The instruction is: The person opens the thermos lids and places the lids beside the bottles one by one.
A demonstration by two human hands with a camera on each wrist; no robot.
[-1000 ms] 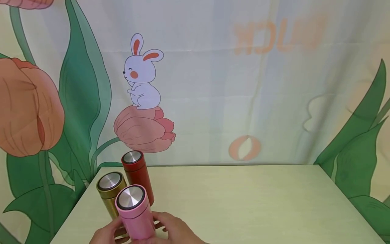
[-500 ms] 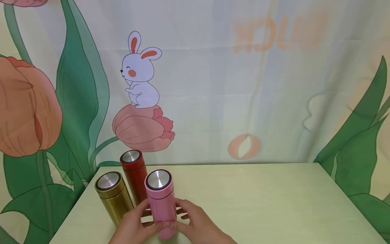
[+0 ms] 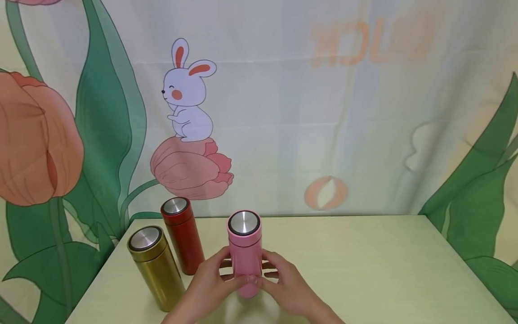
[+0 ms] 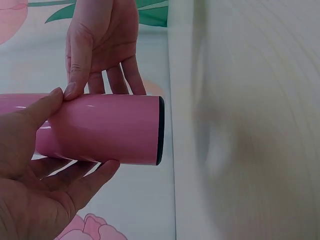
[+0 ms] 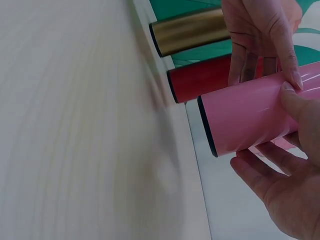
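Note:
Both hands hold a pink thermos bottle [image 3: 245, 256] upright, one on each side, with a steel disc on its lid. The left hand [image 3: 212, 279] grips its left side and the right hand [image 3: 285, 281] its right; the thumbs meet across its front. In the left wrist view, the black base of the pink thermos bottle [image 4: 115, 127] hangs above the tabletop, with a gap between. A gold thermos bottle [image 3: 159, 270] and a red thermos bottle [image 3: 185, 238] stand to the left of the hands, the red one farther back.
The pale wooden table [image 3: 364, 261] extends to the right of the hands, with its back edge against a printed curtain [image 3: 275, 112]. A rabbit and tulips are drawn on the cloth. In the right wrist view, the gold thermos [image 5: 192, 32] and red thermos [image 5: 202, 77] stand past the pink one.
Both hands have carried the pink thermos bottle rightward and farther back, away from the gold and red ones. It no longer covers the gold bottle, which stays in place like the red one.

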